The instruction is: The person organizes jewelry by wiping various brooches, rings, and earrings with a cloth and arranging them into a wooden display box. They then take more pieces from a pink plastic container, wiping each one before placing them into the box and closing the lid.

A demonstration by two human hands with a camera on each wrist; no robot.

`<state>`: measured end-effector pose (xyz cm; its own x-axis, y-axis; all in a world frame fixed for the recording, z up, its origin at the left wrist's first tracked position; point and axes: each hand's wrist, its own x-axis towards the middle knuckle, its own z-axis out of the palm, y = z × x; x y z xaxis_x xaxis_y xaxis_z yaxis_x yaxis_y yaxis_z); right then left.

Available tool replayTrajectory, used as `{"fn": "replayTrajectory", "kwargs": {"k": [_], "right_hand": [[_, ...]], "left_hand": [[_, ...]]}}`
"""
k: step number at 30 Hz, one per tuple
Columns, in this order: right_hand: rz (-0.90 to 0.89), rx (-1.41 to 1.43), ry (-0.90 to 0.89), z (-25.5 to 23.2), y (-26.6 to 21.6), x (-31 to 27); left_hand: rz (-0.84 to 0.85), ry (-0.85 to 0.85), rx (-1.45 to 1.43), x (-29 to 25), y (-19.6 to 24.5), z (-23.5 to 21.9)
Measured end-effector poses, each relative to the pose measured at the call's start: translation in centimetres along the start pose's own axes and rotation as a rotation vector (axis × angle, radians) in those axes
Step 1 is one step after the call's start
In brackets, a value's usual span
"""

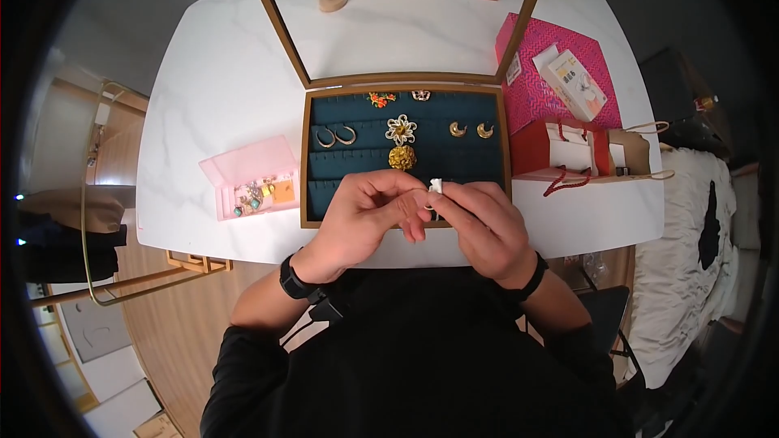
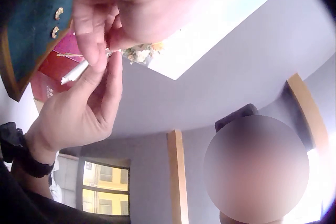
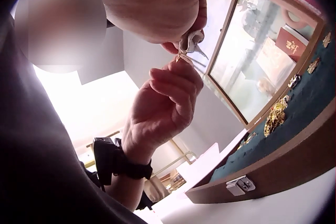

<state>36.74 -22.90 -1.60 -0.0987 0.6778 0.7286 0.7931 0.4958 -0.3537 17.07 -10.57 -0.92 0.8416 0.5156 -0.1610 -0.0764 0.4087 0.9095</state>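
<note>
My left hand (image 1: 365,215) and right hand (image 1: 487,231) meet above the front edge of a wooden jewellery box (image 1: 305,158). Between the left fingertips is a small gold piece of jewellery (image 3: 184,56), mostly hidden by the fingers. A crumpled white tissue or cloth (image 1: 436,185) is pinched by the right thumb and fingers against that piece. Teal rows in the box bear a pair of hoop earrings (image 1: 336,137), a flower brooch (image 1: 401,129), a round gold brooch (image 1: 402,157) and crescent earrings (image 1: 471,130).
The box's glass lid (image 1: 284,28) stands raised at the back. Left of the box lies an open pink case (image 1: 243,158) with small jewellery in it. At right are a pink patterned bag (image 1: 596,53), a small white carton (image 1: 576,85) and a red-and-white paper bag (image 1: 568,154).
</note>
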Motion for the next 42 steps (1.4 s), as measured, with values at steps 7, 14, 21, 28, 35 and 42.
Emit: {"fn": "replayTrajectory", "kwargs": {"k": [7, 14, 21, 28, 35, 42], "right_hand": [[-0.008, 0.007, -0.013, 0.3, 0.3, -1.1], [-0.080, -0.014, -0.008, 0.5, -0.1, -0.4], [-0.208, -0.095, -0.077, 0.2, -0.2, -0.7], [-0.157, 0.003, -0.120, 0.1, -0.2, -1.2], [0.493, 0.310, 0.144, 0.2, -0.6, -2.5], [0.781, 0.790, 0.233, 0.6, -0.2, -2.4]], "left_hand": [[-0.059, 0.048, -0.053, 0.0, 0.5, 0.0], [-0.037, 0.033, -0.098, 0.1, 0.3, 0.3], [-0.133, 0.056, -0.264, -0.1, -0.7, -0.3], [-0.062, 0.102, -0.105, 0.4, -0.8, -0.3], [-0.032, 0.117, -0.065, 0.2, 0.2, -0.7], [0.056, 0.144, 0.173, 0.5, -0.5, -1.0]]}}
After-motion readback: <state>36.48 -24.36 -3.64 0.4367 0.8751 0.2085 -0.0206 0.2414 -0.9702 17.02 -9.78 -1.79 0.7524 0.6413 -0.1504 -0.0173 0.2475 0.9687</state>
